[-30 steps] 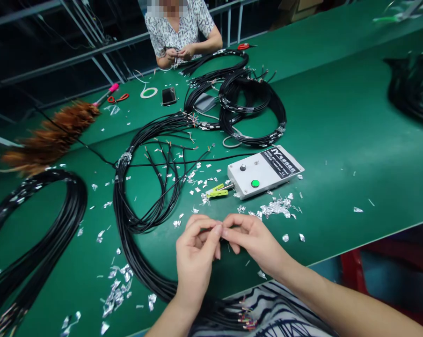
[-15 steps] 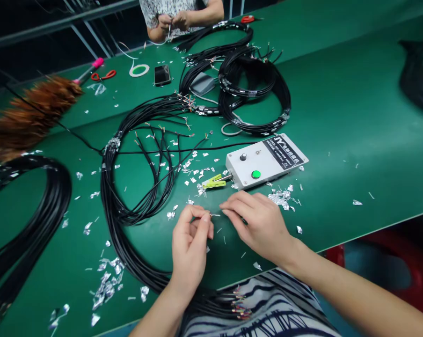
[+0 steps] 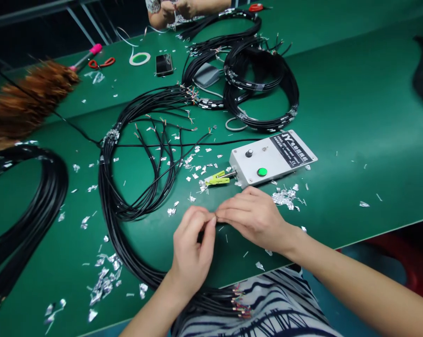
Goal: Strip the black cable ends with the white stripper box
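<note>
At a green worktable (image 3: 345,103), a black cable bundle (image 3: 104,180) passes beneath your left forearm (image 3: 162,299). Short of the JY-labelled box (image 3: 255,157), your left hand (image 3: 192,245) and right hand (image 3: 257,217) meet, pinching, seemingly, a wire end (image 3: 216,217). Preparing that end appears underway; the next move calls for a steady left hold. Your grip hides nearly all of it.
</note>
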A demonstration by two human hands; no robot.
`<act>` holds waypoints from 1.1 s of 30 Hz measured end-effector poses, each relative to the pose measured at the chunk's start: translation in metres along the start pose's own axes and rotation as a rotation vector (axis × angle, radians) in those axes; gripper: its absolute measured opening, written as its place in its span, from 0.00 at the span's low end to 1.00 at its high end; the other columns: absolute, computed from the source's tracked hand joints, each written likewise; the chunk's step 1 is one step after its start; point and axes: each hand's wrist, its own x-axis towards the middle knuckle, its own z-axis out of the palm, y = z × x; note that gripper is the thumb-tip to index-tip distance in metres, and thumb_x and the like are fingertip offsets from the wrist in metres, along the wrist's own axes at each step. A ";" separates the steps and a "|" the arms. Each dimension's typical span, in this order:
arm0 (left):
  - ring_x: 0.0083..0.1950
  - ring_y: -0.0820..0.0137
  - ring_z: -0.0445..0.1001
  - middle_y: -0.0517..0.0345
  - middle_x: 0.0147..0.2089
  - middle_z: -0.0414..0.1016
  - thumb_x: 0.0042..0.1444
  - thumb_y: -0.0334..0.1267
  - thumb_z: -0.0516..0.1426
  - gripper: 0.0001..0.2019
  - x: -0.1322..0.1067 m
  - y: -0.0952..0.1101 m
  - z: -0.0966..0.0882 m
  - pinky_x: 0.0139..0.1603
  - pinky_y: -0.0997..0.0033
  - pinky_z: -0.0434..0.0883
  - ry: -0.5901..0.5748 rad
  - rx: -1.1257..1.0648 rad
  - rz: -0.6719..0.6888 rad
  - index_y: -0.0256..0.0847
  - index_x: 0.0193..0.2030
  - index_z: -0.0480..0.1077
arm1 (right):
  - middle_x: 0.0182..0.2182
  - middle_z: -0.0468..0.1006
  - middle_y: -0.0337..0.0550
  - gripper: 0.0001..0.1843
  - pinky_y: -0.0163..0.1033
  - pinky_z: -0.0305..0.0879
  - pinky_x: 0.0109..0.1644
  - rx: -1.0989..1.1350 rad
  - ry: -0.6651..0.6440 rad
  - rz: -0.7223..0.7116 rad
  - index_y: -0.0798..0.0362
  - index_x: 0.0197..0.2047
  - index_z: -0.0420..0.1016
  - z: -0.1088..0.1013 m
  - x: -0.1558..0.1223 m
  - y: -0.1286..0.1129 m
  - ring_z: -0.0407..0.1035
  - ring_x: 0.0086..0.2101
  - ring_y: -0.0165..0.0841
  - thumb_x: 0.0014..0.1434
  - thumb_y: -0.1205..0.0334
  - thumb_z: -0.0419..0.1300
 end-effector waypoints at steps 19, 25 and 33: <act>0.20 0.79 0.60 0.67 0.22 0.61 0.57 0.39 0.59 0.10 0.023 -0.001 -0.001 0.20 0.78 0.58 0.085 -0.339 -0.364 0.39 0.29 0.65 | 0.40 0.83 0.40 0.06 0.42 0.51 0.40 -0.381 -0.078 0.029 0.52 0.39 0.79 -0.017 0.025 0.009 0.69 0.40 0.35 0.65 0.65 0.59; 0.18 0.79 0.61 0.69 0.18 0.60 0.53 0.40 0.61 0.11 0.049 -0.008 -0.005 0.19 0.80 0.58 0.128 -0.339 -0.398 0.40 0.28 0.63 | 0.37 0.82 0.44 0.01 0.45 0.47 0.41 -0.558 -0.343 0.108 0.54 0.36 0.77 -0.015 0.057 0.034 0.67 0.42 0.40 0.59 0.66 0.65; 0.16 0.80 0.61 0.69 0.19 0.61 0.50 0.38 0.61 0.11 0.064 -0.020 0.005 0.17 0.81 0.58 0.172 -0.319 -0.386 0.41 0.26 0.62 | 0.22 0.75 0.37 0.15 0.44 0.45 0.41 -0.541 -0.376 0.080 0.52 0.24 0.71 -0.003 0.059 0.046 0.64 0.32 0.34 0.57 0.79 0.59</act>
